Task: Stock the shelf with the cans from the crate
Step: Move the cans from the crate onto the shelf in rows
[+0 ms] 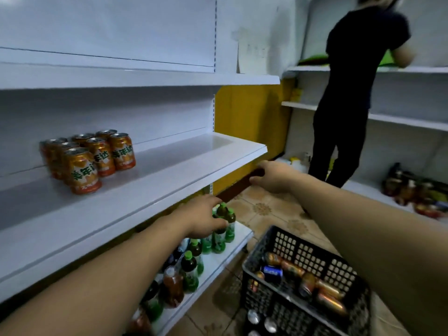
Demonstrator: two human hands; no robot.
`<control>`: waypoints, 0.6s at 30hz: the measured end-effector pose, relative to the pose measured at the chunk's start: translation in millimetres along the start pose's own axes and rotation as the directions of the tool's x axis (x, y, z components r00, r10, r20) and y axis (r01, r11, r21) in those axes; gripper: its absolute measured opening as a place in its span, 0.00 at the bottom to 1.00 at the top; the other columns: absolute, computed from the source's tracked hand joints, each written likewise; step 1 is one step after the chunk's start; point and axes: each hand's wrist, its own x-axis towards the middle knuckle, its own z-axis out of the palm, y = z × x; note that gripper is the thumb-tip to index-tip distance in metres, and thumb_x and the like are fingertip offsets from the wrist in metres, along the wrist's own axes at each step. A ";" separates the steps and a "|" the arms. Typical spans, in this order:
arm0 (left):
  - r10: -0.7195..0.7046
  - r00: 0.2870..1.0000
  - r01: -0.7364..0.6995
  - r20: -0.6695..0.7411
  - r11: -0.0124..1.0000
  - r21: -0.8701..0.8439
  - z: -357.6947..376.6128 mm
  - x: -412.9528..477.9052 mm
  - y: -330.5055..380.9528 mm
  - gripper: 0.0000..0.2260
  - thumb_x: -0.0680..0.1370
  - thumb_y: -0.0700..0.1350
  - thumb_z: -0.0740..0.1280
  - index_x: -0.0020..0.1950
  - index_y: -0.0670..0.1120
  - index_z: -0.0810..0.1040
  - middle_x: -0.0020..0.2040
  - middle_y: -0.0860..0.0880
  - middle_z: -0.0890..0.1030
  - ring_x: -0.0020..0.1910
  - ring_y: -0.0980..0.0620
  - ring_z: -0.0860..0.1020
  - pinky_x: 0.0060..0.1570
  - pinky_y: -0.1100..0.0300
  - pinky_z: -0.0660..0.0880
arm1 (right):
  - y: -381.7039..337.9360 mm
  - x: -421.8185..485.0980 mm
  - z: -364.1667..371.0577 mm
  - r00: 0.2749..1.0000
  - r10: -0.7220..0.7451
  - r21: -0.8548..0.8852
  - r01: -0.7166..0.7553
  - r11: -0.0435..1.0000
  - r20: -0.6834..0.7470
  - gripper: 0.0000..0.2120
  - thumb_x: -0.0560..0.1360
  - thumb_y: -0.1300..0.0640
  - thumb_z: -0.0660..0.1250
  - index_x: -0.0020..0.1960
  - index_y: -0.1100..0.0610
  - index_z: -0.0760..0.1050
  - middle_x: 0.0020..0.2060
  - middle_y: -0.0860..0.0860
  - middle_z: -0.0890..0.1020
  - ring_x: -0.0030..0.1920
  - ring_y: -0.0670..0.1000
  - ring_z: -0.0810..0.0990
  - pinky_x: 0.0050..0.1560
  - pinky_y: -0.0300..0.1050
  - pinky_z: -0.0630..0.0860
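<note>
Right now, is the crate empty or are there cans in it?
Not empty. Several cans lie on their sides inside the black crate, mostly orange, one blue.

We held both bare arms stretched out ahead of us. Our left forearm (109,270) ran from the lower left corner up toward the middle of the frame. It ended in the left hand (206,218), back upward, palm down, fingers loosely bent and thumb spread to the right. Our right forearm (363,226) came in from the right edge, slanting up and leftward. The right hand (272,177) hung just right of centre, knuckles toward us, fingers relaxed and drooping. The hands were apart, the right one higher in the frame.
</note>
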 end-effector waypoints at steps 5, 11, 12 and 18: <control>0.161 0.971 -0.165 0.175 0.986 0.011 47.4 21.7 72.4 0.33 0.77 0.58 0.64 0.77 0.48 0.58 0.77 0.48 0.58 0.75 0.48 0.58 0.72 0.53 0.60 | 84.5 -45.4 9.4 0.975 0.224 -0.034 -0.224 0.974 -0.005 0.32 0.78 0.40 0.62 0.76 0.55 0.61 0.71 0.54 0.69 0.69 0.56 0.70 0.63 0.49 0.70; 0.262 0.917 -0.261 0.299 0.964 -0.046 87.8 46.6 119.6 0.30 0.77 0.56 0.65 0.75 0.47 0.61 0.74 0.47 0.64 0.71 0.47 0.65 0.68 0.53 0.65 | 168.3 -89.2 29.7 0.904 0.413 -0.063 -0.409 0.911 0.110 0.31 0.77 0.41 0.63 0.75 0.55 0.62 0.71 0.54 0.69 0.70 0.57 0.68 0.66 0.50 0.68; 0.269 0.912 -0.265 0.310 0.963 -0.053 93.9 50.5 122.4 0.29 0.77 0.55 0.65 0.75 0.47 0.62 0.73 0.47 0.65 0.70 0.47 0.66 0.68 0.53 0.66 | 178.0 -92.6 32.6 0.891 0.436 -0.072 -0.430 0.900 0.127 0.32 0.77 0.41 0.62 0.76 0.54 0.61 0.72 0.54 0.68 0.71 0.57 0.67 0.67 0.51 0.67; 0.238 0.876 -0.243 0.419 0.969 -0.041 143.8 109.7 123.0 0.32 0.77 0.59 0.64 0.77 0.49 0.58 0.77 0.47 0.59 0.74 0.47 0.61 0.70 0.52 0.63 | 235.3 -71.9 67.5 0.856 0.471 -0.098 -0.461 0.882 0.211 0.32 0.79 0.42 0.61 0.77 0.56 0.59 0.74 0.56 0.65 0.72 0.57 0.65 0.67 0.48 0.65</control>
